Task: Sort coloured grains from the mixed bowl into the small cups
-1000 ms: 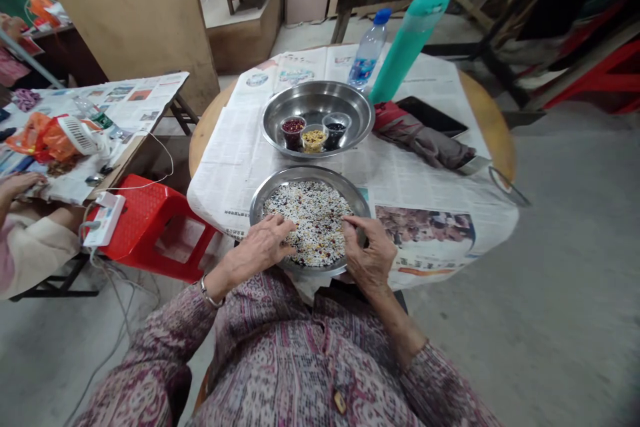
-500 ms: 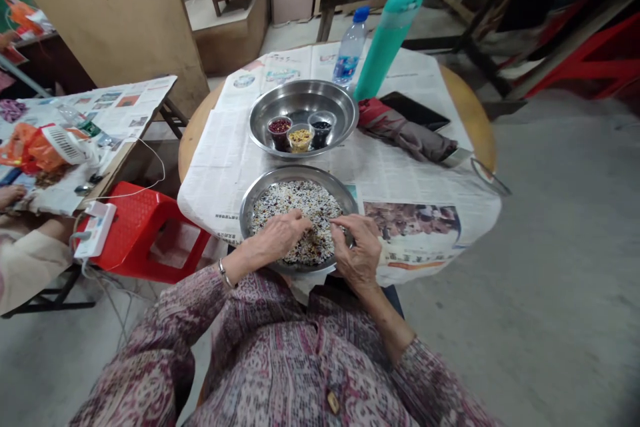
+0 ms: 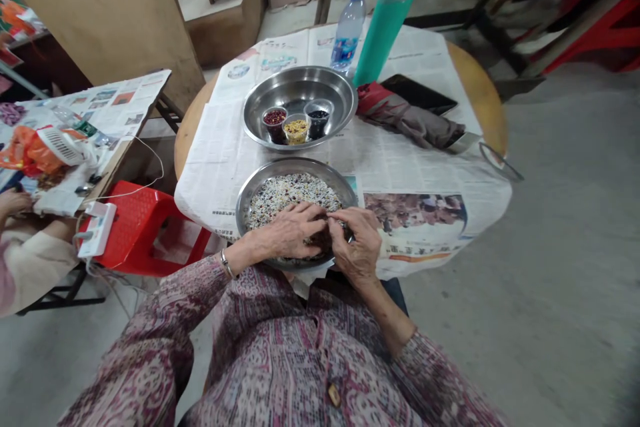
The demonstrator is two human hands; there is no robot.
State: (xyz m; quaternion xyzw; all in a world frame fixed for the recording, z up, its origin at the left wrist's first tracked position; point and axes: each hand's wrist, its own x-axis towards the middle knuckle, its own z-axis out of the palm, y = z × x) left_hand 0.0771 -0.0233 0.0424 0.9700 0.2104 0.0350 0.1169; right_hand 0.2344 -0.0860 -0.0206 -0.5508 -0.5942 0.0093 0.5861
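A shallow steel bowl (image 3: 242, 203) in front of me holds a mix of pale, dark, red and yellow grains (image 3: 295, 190). My left hand (image 3: 290, 232) lies low over the mix, fingers stretched towards the right, thumb apart below them. At the bowl's right side my right hand (image 3: 357, 243) has thumb and fingertips pinched together; whatever is between them is too small to make out. Behind stands a larger steel basin (image 3: 260, 90). In it are three clear cups: one of dark red beans (image 3: 275, 118), one of yellow grains (image 3: 297, 130), one of black beans (image 3: 319, 119).
Newspaper (image 3: 210, 167) covers the round table. At its back stand a water bottle (image 3: 349, 30) and a green bottle (image 3: 393, 7); a folded umbrella (image 3: 407, 117) lies to the right. On the left are a red stool (image 3: 133, 227), a power strip (image 3: 97, 230) and another person's hand (image 3: 17, 200).
My left hand has moved right across the grains, close to my right hand, and its fingers have spread. My right hand stays pinched at the bowl's right side. The view has tilted slightly down.
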